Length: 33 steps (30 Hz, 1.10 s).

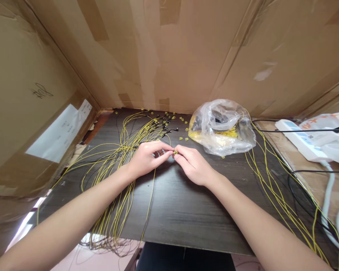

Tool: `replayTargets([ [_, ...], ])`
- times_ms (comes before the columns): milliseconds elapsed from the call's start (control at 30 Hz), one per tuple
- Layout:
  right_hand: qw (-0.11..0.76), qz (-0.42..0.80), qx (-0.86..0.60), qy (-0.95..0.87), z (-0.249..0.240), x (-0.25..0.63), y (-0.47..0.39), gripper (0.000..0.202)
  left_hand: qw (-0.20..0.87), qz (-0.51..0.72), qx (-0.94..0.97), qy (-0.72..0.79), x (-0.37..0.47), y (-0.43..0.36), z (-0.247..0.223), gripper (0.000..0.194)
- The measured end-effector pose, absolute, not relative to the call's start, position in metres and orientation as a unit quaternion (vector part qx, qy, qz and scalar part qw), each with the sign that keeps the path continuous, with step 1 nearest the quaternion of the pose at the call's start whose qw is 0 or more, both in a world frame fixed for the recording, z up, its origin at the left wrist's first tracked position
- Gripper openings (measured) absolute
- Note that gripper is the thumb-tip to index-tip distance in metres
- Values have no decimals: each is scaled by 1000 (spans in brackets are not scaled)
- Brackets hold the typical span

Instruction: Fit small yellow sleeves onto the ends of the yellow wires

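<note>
Over the middle of the dark table (183,210), my two hands meet fingertip to fingertip. My right hand (192,162) pinches a small yellow piece (175,152). My left hand (150,157) is closed at the fingertips just left of that piece, with a thin wire end that is mostly hidden by the fingers. A bundle of yellow wires (107,171) with black ends (165,124) spreads beneath and left of my left hand. Several small yellow pieces (181,119) lie scattered beyond my hands.
A clear plastic bag (223,141) with yellow contents stands at the back right. More yellow wires (267,169) run down the right side. A white power strip (302,141) and a white bag (335,131) lie farther right. Cardboard walls (164,56) enclose the table's back and left.
</note>
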State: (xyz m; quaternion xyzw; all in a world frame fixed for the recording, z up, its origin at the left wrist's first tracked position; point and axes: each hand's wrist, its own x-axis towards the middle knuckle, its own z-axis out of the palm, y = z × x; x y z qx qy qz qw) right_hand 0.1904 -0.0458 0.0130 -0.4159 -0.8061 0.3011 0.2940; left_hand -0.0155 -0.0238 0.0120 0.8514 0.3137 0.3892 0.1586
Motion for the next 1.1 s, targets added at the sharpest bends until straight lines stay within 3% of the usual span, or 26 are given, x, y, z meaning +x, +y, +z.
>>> replayTargets([
  [433,221,155,-463,-844,14,187,-50,15,207,401,822,346,-11,-28,12,15],
  [1100,189,112,-459,-861,14,189,-48,17,239,395,819,340,-13,-24,12,16],
])
